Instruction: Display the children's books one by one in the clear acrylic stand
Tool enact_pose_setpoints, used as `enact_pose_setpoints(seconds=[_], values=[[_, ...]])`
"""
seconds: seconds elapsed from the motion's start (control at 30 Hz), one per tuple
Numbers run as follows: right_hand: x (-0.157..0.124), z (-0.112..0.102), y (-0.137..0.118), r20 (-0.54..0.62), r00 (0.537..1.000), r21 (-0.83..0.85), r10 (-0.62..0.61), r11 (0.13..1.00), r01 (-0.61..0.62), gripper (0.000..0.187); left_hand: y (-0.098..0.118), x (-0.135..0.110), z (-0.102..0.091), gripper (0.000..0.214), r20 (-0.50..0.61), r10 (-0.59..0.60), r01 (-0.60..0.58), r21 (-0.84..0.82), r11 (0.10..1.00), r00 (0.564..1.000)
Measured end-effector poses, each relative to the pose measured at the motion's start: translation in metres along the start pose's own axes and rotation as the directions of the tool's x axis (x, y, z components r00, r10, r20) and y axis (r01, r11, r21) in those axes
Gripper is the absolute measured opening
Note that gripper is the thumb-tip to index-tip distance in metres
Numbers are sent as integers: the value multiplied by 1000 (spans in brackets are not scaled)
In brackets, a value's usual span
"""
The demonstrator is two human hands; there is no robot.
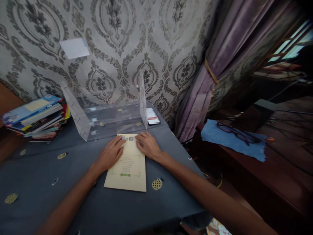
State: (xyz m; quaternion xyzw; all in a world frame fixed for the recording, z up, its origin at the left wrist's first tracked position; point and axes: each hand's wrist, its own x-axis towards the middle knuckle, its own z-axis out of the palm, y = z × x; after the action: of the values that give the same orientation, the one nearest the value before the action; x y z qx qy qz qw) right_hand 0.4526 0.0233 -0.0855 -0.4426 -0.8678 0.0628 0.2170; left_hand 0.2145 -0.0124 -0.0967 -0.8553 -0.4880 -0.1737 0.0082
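A cream-coloured booklet (129,169) lies flat on the dark cloth, with green and small dark print and a square code near its far edge. Across its far left part rests my left hand (112,152), fingers stretched out on the cover. My right hand (148,146) lies over the far right corner, its fingers also laid flat and pointing inward. Neither hand is wrapped around the booklet; both press on it from above. Just beyond the fingertips stands a clear acrylic rack (111,112) with transparent side panels and see-through shelves.
A leaning stack of books (36,116) sits at the left. Behind the rack's right panel lies a phone-like object (153,117), partly blurred. To the right, glasses (238,133) rest on a blue cloth (215,138) on a dark red desk (286,169). A purple curtain (195,98) hangs between.
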Motion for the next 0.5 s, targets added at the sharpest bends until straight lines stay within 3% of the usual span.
enact_pose_setpoints(seconds=[0.23,0.37,0.5], values=[[-14,-2,8,-98,989,185,108,979,-88,23,-16,20,-20,33,91,190,-197,77,977,978],[-18,-4,13,-83,968,328,237,924,-198,31,-12,28,-31,31,179,200,-233,185,955,963],[-16,-8,15,-60,961,448,271,867,-217,36,8,24,-29,27,154,124,-156,218,963,980]])
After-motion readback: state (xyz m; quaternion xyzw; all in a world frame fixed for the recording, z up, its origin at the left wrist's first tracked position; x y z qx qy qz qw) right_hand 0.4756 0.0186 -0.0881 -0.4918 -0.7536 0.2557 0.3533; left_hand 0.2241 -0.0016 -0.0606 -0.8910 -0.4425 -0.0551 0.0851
